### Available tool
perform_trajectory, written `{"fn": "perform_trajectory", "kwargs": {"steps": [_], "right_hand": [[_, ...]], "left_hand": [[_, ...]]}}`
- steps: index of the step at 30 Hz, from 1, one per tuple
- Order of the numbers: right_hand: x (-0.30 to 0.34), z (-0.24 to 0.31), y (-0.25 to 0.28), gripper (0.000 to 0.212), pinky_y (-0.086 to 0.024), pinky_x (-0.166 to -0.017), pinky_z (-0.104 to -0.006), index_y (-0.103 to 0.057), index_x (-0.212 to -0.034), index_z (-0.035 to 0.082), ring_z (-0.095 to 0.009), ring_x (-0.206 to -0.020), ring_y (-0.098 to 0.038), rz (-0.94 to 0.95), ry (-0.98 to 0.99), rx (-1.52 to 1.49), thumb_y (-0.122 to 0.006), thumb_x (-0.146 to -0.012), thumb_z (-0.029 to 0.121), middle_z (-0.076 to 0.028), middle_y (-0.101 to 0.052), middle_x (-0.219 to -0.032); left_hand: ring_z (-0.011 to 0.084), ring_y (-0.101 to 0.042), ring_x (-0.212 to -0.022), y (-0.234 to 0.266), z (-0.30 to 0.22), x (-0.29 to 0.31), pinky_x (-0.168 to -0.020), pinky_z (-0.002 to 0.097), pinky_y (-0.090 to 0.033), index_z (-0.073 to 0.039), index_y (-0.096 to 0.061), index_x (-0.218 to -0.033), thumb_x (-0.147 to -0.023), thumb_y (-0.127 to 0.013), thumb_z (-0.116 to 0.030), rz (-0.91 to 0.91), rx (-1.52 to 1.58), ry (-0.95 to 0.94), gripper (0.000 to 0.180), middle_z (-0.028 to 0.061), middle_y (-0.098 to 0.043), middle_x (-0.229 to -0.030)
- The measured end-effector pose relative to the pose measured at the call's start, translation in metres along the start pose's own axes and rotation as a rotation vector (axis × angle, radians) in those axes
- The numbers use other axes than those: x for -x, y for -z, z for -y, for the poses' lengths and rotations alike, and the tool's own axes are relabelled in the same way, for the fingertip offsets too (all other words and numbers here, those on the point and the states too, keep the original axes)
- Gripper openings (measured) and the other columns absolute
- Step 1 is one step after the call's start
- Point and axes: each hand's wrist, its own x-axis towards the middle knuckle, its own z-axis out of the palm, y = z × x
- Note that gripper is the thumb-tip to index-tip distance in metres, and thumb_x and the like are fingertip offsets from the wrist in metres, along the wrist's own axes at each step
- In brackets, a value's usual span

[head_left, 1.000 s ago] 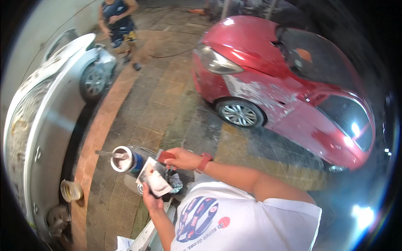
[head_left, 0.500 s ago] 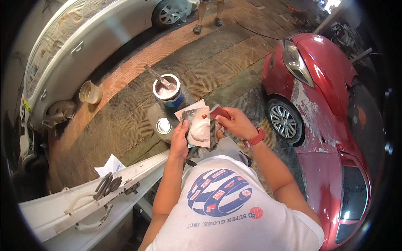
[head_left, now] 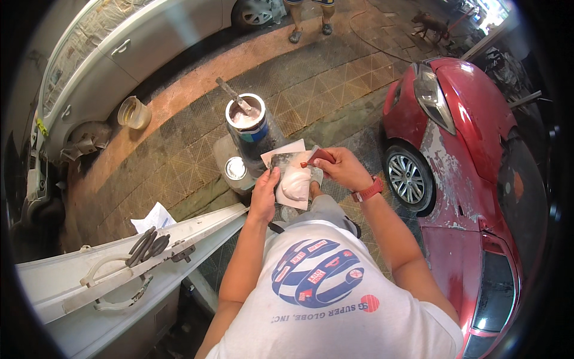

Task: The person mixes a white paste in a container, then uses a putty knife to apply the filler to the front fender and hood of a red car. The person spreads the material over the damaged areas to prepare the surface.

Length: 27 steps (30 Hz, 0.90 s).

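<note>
My left hand [head_left: 263,190] grips the left edge of a pale mixing board [head_left: 283,197] at waist height. A mound of off-white putty [head_left: 296,182] lies on the board, whose upper part bears a grey smear. In my right hand [head_left: 347,170], fingers closed, is a flat dark red spreader [head_left: 321,156]. Its edge is at the board's upper right, beside a small dab of red paste [head_left: 304,164]. Beyond the board stands an open can of pinkish putty [head_left: 251,133] with a smeared stirring stick [head_left: 234,94] leaning in it. A smaller white-topped tin [head_left: 235,169] sits beside it.
A red car [head_left: 454,149] with a scraped fender stands at right, a silver car [head_left: 143,48] at upper left. A white panel [head_left: 54,281] with a black cable lies lower left. A clear tub [head_left: 134,113], another person's legs [head_left: 308,18] and a dog [head_left: 429,25] are farther off.
My right hand has brought the spreader left over the board, to the red dab. The view has shifted slightly, and the dog now shows more plainly.
</note>
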Motion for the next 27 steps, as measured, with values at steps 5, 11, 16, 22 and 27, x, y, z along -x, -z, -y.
{"fn": "perform_trajectory", "kwargs": {"steps": [5, 11, 16, 22, 27], "right_hand": [[0.001, -0.003, 0.002, 0.020, -0.043, -0.060, -0.0237, -0.079, -0.114, 0.003, -0.003, -0.067, -0.051, -0.002, -0.005, -0.011, -0.069, -0.108, 0.019, 0.006, -0.063, -0.080], [-0.004, -0.014, 0.007, 0.019, -0.045, -0.060, -0.0269, -0.082, -0.112, 0.004, -0.004, -0.066, -0.053, -0.046, -0.010, 0.108, -0.068, -0.105, 0.015, 0.005, -0.063, -0.074], [-0.010, 0.001, 0.012, 0.023, -0.053, -0.074, -0.0411, -0.083, -0.111, 0.010, -0.028, -0.078, -0.069, -0.116, 0.009, 0.451, -0.073, -0.096, 0.024, -0.011, -0.073, -0.083], [-0.045, -0.046, 0.041, 0.024, -0.056, -0.079, -0.0449, -0.083, -0.111, 0.011, -0.036, -0.083, -0.073, -0.275, 0.149, 0.538, -0.078, -0.091, 0.022, -0.016, -0.075, -0.088], [-0.119, -0.194, 0.056, 0.023, -0.058, -0.075, -0.0366, -0.081, -0.116, 0.005, -0.024, -0.085, -0.074, -0.310, -0.102, -0.017, -0.077, -0.097, 0.017, -0.012, -0.077, -0.105]], "left_hand": [[0.0119, -0.068, -0.114, 0.000, 0.004, -0.002, -0.103, 0.0291, -0.053, -0.002, -0.066, -0.137, -0.116, -0.057, -0.031, 0.024, 0.022, 0.032, 0.038, 0.0055, -0.074, -0.129], [0.0136, -0.070, -0.115, 0.006, 0.015, -0.012, -0.103, 0.0315, -0.055, -0.004, -0.067, -0.137, -0.115, -0.059, -0.032, 0.044, -0.005, 0.025, 0.036, 0.0051, -0.075, -0.129], [0.0153, -0.070, -0.117, 0.008, 0.019, -0.020, -0.105, 0.0333, -0.054, -0.003, -0.065, -0.140, -0.116, -0.058, -0.031, 0.003, -0.062, 0.024, 0.038, 0.0062, -0.074, -0.131], [0.0207, -0.067, -0.126, 0.024, 0.021, -0.022, -0.112, 0.0374, -0.051, 0.001, -0.060, -0.145, -0.117, -0.055, -0.026, -0.170, 0.176, 0.048, 0.040, 0.0101, -0.070, -0.140], [0.0250, -0.064, -0.135, 0.066, 0.013, -0.011, -0.118, 0.0428, -0.049, -0.001, -0.058, -0.150, -0.116, -0.055, -0.026, -0.357, 0.199, -0.031, 0.042, 0.0122, -0.067, -0.146]]}}
